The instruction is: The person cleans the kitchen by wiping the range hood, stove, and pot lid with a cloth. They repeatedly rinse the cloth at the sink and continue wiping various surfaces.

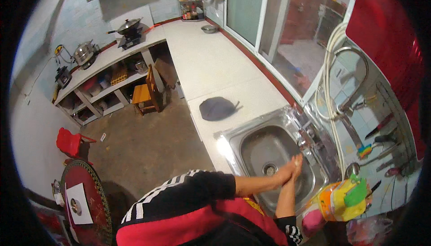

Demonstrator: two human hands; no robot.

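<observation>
Over a stainless steel sink, my left hand and my right hand are pressed together near the tap. The left hand lies across the right one, and the fingers overlap, so whether anything small is between them is hidden. Below the hands, to the left, the round drain shows at the bottom of the basin. A dark, flat, rounded cloth-like item with a short strap rests on the white counter beyond the sink.
Knives and utensils hang on the tiled wall at right. A yellow and green bag stands beside the sink. Across the room are a lidded wok, a steamer pot, a wooden chair, a red stool and a round table.
</observation>
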